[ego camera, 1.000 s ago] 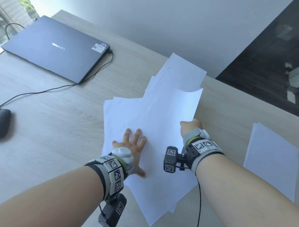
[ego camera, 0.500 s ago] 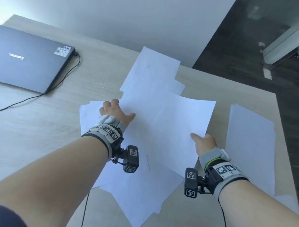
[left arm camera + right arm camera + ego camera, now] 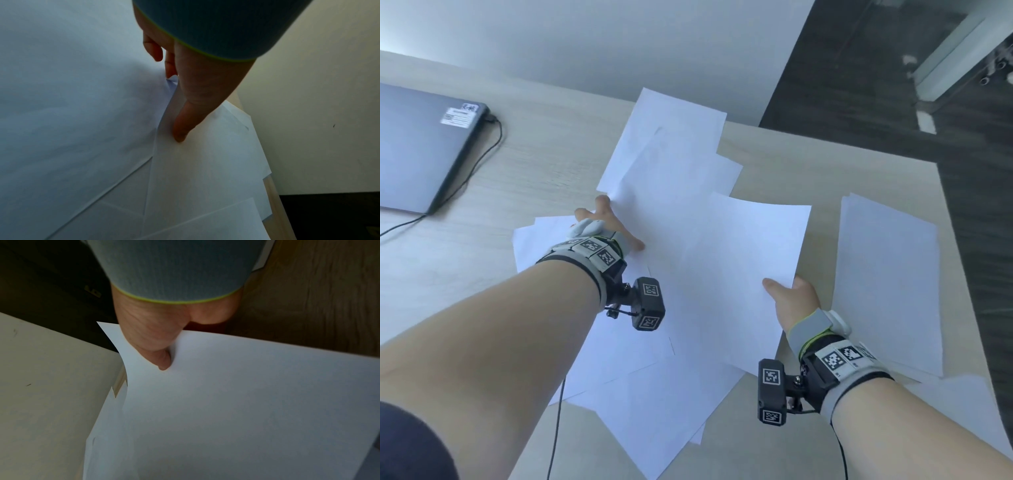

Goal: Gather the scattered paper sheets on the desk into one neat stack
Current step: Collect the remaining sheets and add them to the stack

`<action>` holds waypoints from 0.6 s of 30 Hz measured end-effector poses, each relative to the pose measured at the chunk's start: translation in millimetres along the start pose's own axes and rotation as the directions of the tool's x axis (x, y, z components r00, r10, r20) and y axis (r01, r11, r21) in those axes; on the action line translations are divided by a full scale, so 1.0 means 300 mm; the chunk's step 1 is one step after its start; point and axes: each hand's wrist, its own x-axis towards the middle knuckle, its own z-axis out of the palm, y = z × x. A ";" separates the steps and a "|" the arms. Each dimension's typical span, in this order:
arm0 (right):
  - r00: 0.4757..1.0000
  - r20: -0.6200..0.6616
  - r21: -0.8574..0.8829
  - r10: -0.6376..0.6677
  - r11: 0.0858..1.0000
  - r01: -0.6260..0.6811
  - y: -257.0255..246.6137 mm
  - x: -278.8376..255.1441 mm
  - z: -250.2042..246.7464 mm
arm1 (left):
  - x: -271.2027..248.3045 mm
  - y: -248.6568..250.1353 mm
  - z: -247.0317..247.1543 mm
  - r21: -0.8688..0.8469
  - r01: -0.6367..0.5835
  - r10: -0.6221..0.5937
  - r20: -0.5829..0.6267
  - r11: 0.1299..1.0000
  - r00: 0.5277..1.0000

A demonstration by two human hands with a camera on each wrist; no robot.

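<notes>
Right hand (image 3: 792, 301) pinching the near right corner of a raised top sheet (image 3: 750, 260), thumb on its upper face, fingers hidden under the paper; sheet bowed and lifted off the pile, as the right wrist view confirms (image 3: 226, 402). Same hand there (image 3: 156, 337), thumb pressed onto the paper close to the corner.

Left hand (image 3: 606, 229) at the left edge of the overlapped sheets (image 3: 654, 377), thumb laid on top, fingers reaching under the edge of an upper sheet. In the left wrist view, left hand (image 3: 185, 97) with thumb tip touching a lower sheet (image 3: 205, 162) and a raised sheet (image 3: 72, 97) standing between thumb and fingers; fingers loosely curled, whether actually pinching cannot be told.

Pile fanned at several angles across the middle of the desk (image 3: 551, 164), one far sheet (image 3: 667, 137) reaching toward the desk's back edge by the wall. Right of the pile, a separate sheaf (image 3: 887, 274) lying flat, with another sheet (image 3: 955, 404) near the front right corner. Left of the pile, a closed laptop (image 3: 417, 144) with a cable (image 3: 482, 161) plugged into its corner.
</notes>
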 end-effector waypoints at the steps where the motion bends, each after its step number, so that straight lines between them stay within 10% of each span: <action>1: 1.000 0.001 0.006 -0.004 1.000 0.004 0.003 0.001 0.000 | 0.000 0.006 -0.001 0.012 0.004 -0.004 -0.001 1.000 1.000; 5: 1.000 0.016 0.043 -0.009 0.999 0.009 0.024 0.008 -0.009 | 0.001 0.044 0.000 0.032 0.048 -0.047 -0.034 0.998 0.998; 10: 0.998 0.054 0.185 0.026 0.982 -0.036 0.042 0.001 -0.038 | -0.037 -0.015 0.032 -0.373 -0.104 0.090 -0.054 0.922 0.994; 14: 0.990 0.101 0.327 0.096 0.937 -0.124 0.040 -0.013 -0.076 | -0.163 -0.131 0.098 -0.752 0.018 0.082 0.095 0.659 0.992; 18: 0.983 0.137 0.331 0.120 0.930 -0.159 0.035 -0.011 -0.072 | -0.281 -0.221 0.179 -0.738 0.131 0.146 0.298 0.662 0.943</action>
